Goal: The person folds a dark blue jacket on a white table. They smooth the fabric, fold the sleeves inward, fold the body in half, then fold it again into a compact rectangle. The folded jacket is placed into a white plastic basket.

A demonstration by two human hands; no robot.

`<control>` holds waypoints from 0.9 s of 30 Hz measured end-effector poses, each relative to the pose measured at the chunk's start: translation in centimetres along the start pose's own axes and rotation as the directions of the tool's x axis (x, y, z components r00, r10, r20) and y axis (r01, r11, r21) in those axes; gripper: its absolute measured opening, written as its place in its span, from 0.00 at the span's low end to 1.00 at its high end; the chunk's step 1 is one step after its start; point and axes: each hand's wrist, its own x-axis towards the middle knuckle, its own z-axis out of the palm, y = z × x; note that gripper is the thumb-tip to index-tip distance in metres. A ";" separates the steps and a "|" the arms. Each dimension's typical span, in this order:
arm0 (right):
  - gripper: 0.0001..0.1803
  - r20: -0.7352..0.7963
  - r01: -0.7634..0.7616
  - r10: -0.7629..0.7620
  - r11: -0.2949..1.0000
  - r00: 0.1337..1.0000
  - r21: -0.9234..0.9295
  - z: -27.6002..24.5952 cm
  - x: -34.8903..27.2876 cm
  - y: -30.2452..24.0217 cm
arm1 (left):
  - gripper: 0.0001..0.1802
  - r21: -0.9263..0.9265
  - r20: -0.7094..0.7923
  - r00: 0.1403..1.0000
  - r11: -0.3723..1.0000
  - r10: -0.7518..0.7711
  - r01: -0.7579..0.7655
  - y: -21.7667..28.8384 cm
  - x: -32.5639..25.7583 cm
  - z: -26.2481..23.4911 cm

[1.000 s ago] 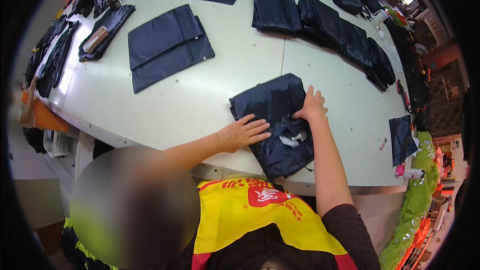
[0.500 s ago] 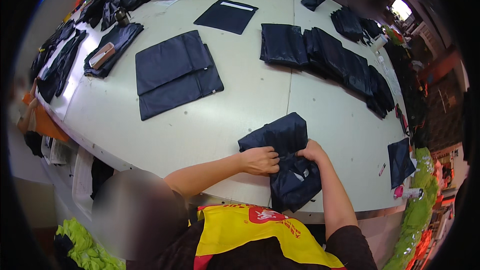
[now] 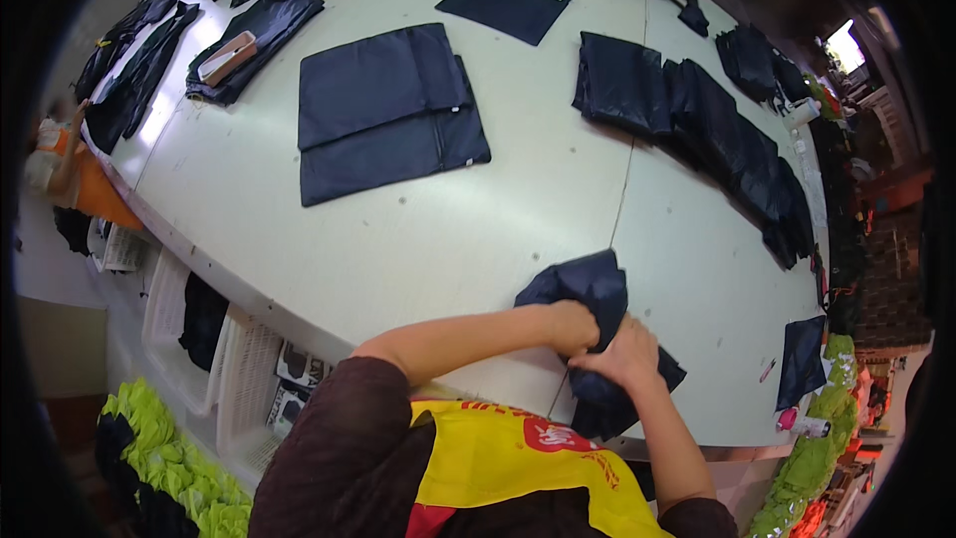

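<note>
A crumpled dark navy fabric piece (image 3: 588,294) lies at the near edge of the large pale table (image 3: 418,239), hanging partly over the edge. My left hand (image 3: 573,327) is closed on a fold of it from the left. Pressed against that hand, my right hand (image 3: 627,354) grips the same fabric from the right. Both sets of fingers are buried in the cloth, so the lower part of the piece is bunched up between them.
Two flat navy panels (image 3: 383,110) lie stacked mid-table. A row of folded navy pieces (image 3: 697,120) runs along the right. A small dark pouch (image 3: 802,359) sits near the right edge. More dark cloth (image 3: 149,70) lies at far left. White baskets (image 3: 189,329) stand under the table.
Both hands lay flat on the spread fabric a second ago. They have since come together and gathered it into a bunch at the table's near edge.
</note>
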 end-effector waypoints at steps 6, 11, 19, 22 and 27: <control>0.60 0.099 0.076 -0.074 0.997 0.992 -0.022 1.5 -2.4 1.1 | 0.18 -0.584 0.022 0.998 0.811 0.061 -0.037 -3.9 -7.0 -8.8; 0.59 0.230 0.005 -0.028 0.995 0.973 0.099 1.4 -1.1 2.3 | 0.15 -0.071 -0.959 0.108 0.593 -0.261 0.802 -22.2 -15.4 -11.7; 0.55 0.246 -0.003 -0.043 0.983 0.968 0.184 1.2 0.3 3.8 | 0.09 -0.183 -0.838 0.079 0.414 -0.540 0.892 -29.5 -21.3 -11.0; 0.54 0.284 -0.045 -0.014 0.979 0.959 0.199 1.6 0.4 4.7 | 0.04 -0.084 -0.922 0.167 0.604 -0.348 0.792 -25.9 -20.2 -12.1; 0.56 0.233 -0.089 0.008 0.936 0.972 0.340 3.2 -0.3 8.3 | 0.09 0.198 -0.878 0.475 0.855 -0.063 0.479 -13.0 -15.1 -3.3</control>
